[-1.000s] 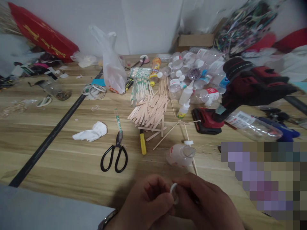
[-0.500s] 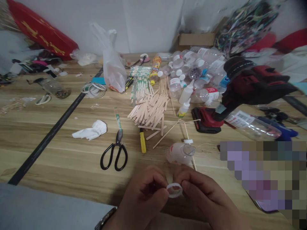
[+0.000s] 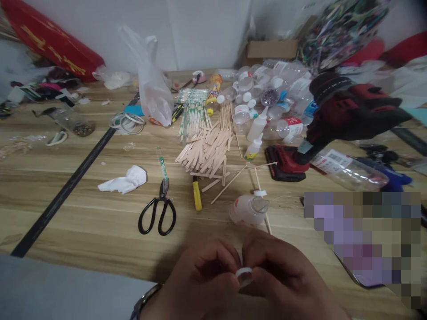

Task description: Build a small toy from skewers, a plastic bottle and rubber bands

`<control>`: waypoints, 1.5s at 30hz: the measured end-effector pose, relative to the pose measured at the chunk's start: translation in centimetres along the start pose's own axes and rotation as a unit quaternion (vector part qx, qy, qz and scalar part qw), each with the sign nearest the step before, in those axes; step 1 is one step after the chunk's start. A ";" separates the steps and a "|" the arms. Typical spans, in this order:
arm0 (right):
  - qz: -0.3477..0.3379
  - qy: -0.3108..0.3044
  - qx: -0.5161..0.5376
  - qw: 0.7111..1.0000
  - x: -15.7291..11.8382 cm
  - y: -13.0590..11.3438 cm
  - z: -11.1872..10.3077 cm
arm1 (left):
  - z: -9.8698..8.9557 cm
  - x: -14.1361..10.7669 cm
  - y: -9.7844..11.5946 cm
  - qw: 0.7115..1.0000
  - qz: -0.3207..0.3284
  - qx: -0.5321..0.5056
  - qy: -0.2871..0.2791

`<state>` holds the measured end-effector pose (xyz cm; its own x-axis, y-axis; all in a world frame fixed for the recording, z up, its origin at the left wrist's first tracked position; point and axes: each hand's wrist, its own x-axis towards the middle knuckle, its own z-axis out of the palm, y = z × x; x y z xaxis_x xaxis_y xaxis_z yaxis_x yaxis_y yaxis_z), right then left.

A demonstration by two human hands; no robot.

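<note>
Between my two hands is a small white plastic ring, partly covered by the fingertips. My left hand pinches it from the left, with a watch band at the wrist. From the right, my right hand grips its other side between thumb and fingers. Just beyond the hands lies a clear plastic bottle on its side, beside a white cap. Black-handled scissors lie to the left, and a yellow-handled screwdriver is partly under the wooden sticks.
A pile of wooden craft sticks lies mid-table. Plastic bottles crowd the back. A red and black power drill stands at right, with a phone-like pixelated object nearer. Crumpled tissue and a white plastic bag are at left.
My hands have drawn closer together and tipped the white ring, so its opening shows less and the fingers cover more of it. The view has shifted slightly.
</note>
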<state>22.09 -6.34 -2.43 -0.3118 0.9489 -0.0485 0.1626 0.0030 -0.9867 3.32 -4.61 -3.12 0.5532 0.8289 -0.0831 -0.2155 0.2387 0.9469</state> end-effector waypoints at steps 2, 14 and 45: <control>-0.039 0.015 -0.059 0.997 0.0 -0.3 0.0 | 0.1 -0.2 -0.1 0.999 -0.008 0.033 0.007; -0.005 0.089 -0.134 0.987 -1.0 0.4 -0.2 | -1.0 -1.1 0.2 0.994 0.012 0.091 0.054; 0.122 0.006 -0.012 0.992 -1.3 0.7 1.4 | -0.2 -1.0 -0.9 0.998 -0.038 0.028 0.035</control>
<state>21.32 -8.05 -3.26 -0.2499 0.9259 -0.2832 0.2534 -0.2197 -0.9421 2.82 -5.54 -3.90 0.5088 0.8428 -0.1753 -0.1290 0.2759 0.9525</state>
